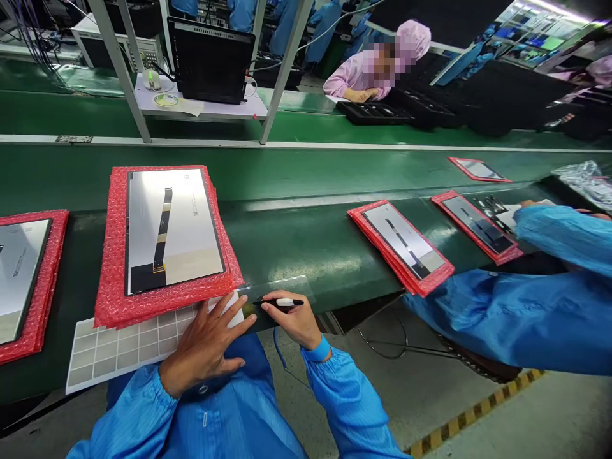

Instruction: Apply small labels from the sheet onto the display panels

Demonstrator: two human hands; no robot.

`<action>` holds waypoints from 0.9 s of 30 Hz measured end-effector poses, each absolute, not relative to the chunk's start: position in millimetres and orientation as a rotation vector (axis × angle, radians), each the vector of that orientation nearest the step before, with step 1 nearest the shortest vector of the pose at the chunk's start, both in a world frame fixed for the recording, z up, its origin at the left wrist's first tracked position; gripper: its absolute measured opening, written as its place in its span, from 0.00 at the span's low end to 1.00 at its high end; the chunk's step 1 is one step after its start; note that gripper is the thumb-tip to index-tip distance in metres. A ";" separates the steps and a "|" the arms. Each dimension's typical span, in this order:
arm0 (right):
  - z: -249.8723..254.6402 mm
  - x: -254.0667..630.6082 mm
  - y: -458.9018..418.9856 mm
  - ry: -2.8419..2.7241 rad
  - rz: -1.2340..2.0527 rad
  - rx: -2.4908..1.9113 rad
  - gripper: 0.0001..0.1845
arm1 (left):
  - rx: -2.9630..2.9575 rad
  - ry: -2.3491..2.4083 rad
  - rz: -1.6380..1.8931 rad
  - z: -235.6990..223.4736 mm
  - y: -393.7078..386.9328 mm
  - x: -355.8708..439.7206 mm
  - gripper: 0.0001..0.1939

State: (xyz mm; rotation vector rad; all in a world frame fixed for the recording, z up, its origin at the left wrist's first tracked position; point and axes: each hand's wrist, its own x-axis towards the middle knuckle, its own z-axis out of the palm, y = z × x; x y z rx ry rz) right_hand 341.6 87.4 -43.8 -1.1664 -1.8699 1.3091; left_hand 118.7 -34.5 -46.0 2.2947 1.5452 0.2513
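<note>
My right hand (300, 324), with a blue band at the wrist, grips a white and black marker pen (289, 302), its tip pointing left toward my left fingertips. My left hand (201, 349) lies with fingers spread on a white sheet with rows of grey rectangles (117, 354) at the bench edge. Part of that sheet is hidden under a stack of red bubble wrap (115, 255). On top of the stack rests a display panel (198, 229) with a dark flex cable (162, 236). A clear plastic strip (291, 285) lies just beyond the pen.
Another panel on red wrap (23, 280) sits at the far left. Further panels on red wrap (401, 239) lie to the right, near a co-worker's blue sleeve (564, 233). A metal frame (282, 70) and a black monitor (210, 60) stand behind the green bench (296, 223).
</note>
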 end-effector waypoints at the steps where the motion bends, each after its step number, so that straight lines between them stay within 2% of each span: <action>1: -43.5 341.3 87.3 -1.869 1.317 -1.172 0.08 | 2.293 1.545 0.246 -45.7 -34.3 118.7 0.50; 10: -43.5 341.5 86.7 -1.768 1.396 -1.211 0.08 | 2.292 1.542 0.268 -46.5 -34.7 118.7 0.50; 16: -38.7 346.7 90.6 -1.547 1.507 -1.245 0.14 | 2.282 1.543 0.290 -46.0 -34.7 119.2 0.50; 22: -26.7 351.7 96.0 -1.494 1.376 -1.173 0.14 | 2.310 1.517 0.367 -44.0 -32.1 117.6 0.53; 24: -16.9 349.3 99.1 -1.469 1.337 -1.116 0.14 | 2.360 1.506 0.490 -42.9 -32.5 118.4 0.48; 27: 5.3 338.0 102.7 -1.430 1.319 -1.039 0.14 | 2.485 1.424 0.909 -31.5 -38.9 120.4 0.31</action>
